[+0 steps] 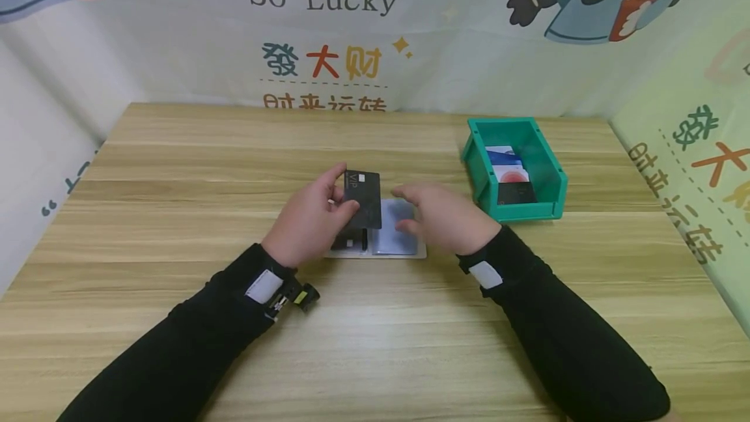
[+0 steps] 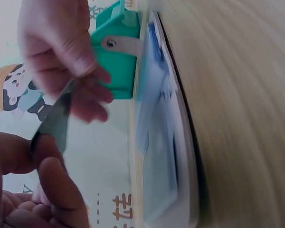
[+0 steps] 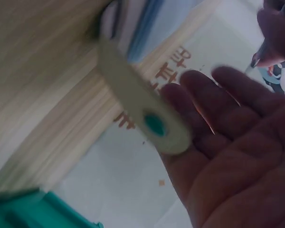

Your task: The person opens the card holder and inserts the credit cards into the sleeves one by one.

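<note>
My left hand (image 1: 305, 223) pinches a black VIP card (image 1: 366, 204) between thumb and fingers, tilted up above an open card holder (image 1: 410, 255). Clear plastic sleeves (image 2: 156, 166) fan up from the holder in the left wrist view, and another dark card (image 1: 347, 241) shows on its left side. Over the holder's right side is my right hand (image 1: 451, 217), thumb spread from straightened fingers, with nothing gripped. The holder's pale snap strap (image 3: 128, 95) sticks out close by those fingers in the right wrist view.
A green bin (image 1: 530, 211) with several cards (image 1: 508, 165) in it stands on the wooden table (image 1: 375, 344), right of the right hand. A printed white cloth (image 1: 445, 77) hangs behind the table and along its sides.
</note>
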`<move>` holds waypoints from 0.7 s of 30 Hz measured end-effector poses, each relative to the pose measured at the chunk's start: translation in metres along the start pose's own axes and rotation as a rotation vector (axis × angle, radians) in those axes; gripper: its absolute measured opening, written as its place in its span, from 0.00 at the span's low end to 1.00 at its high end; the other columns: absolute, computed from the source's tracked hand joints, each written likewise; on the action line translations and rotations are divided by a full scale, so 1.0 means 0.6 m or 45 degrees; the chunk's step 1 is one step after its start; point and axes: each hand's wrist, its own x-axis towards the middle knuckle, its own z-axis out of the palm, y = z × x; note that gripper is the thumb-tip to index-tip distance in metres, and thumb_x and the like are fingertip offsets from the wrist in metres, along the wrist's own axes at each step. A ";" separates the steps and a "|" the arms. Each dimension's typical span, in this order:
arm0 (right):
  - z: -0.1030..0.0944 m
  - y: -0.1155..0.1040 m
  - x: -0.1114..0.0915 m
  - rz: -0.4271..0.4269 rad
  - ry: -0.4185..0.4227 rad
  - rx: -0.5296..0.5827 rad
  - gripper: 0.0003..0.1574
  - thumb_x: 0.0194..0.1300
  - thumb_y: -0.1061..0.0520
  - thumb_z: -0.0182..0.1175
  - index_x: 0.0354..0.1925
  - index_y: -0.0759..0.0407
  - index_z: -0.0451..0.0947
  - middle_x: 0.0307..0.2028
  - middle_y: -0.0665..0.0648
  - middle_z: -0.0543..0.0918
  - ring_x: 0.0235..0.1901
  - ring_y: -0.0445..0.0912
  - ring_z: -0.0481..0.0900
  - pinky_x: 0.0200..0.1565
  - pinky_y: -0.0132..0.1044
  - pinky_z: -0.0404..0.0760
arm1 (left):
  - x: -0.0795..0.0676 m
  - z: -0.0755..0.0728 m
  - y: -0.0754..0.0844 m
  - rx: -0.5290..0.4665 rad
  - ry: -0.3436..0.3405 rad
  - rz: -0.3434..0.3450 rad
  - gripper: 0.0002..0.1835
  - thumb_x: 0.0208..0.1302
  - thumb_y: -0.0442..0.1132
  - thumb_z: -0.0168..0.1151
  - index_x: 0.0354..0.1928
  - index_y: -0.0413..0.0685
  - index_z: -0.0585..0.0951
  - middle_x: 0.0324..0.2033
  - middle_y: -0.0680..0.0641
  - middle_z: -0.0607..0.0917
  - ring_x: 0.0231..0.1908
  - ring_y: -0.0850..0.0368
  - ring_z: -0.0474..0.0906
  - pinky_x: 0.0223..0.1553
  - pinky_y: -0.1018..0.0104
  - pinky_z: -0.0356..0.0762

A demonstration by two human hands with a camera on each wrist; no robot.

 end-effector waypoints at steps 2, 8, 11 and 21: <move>0.004 0.003 -0.001 -0.008 -0.063 -0.117 0.38 0.59 0.45 0.65 0.62 0.59 0.68 0.56 0.56 0.76 0.52 0.47 0.71 0.56 0.46 0.71 | 0.000 -0.002 -0.002 0.050 -0.013 -0.013 0.34 0.66 0.42 0.58 0.70 0.43 0.57 0.33 0.49 0.75 0.22 0.56 0.70 0.19 0.62 0.70; 0.011 0.010 -0.006 -0.033 -0.096 -0.225 0.36 0.56 0.44 0.67 0.58 0.60 0.73 0.47 0.56 0.79 0.41 0.45 0.74 0.50 0.44 0.76 | 0.003 -0.002 -0.010 0.129 -0.062 -0.026 0.33 0.65 0.41 0.59 0.68 0.41 0.59 0.25 0.48 0.74 0.17 0.56 0.67 0.19 0.63 0.67; 0.013 0.011 -0.004 -0.034 -0.107 -0.231 0.33 0.55 0.45 0.67 0.55 0.60 0.74 0.45 0.55 0.80 0.38 0.44 0.74 0.48 0.42 0.77 | 0.004 -0.002 -0.013 0.175 -0.081 -0.032 0.32 0.65 0.41 0.59 0.67 0.39 0.61 0.23 0.49 0.74 0.16 0.57 0.67 0.20 0.63 0.66; 0.015 0.009 0.000 -0.017 -0.139 -0.244 0.34 0.52 0.45 0.70 0.53 0.60 0.76 0.42 0.54 0.81 0.34 0.43 0.74 0.46 0.40 0.78 | 0.005 0.000 -0.019 0.254 -0.160 -0.024 0.30 0.64 0.41 0.60 0.65 0.40 0.64 0.25 0.50 0.75 0.17 0.58 0.68 0.25 0.61 0.69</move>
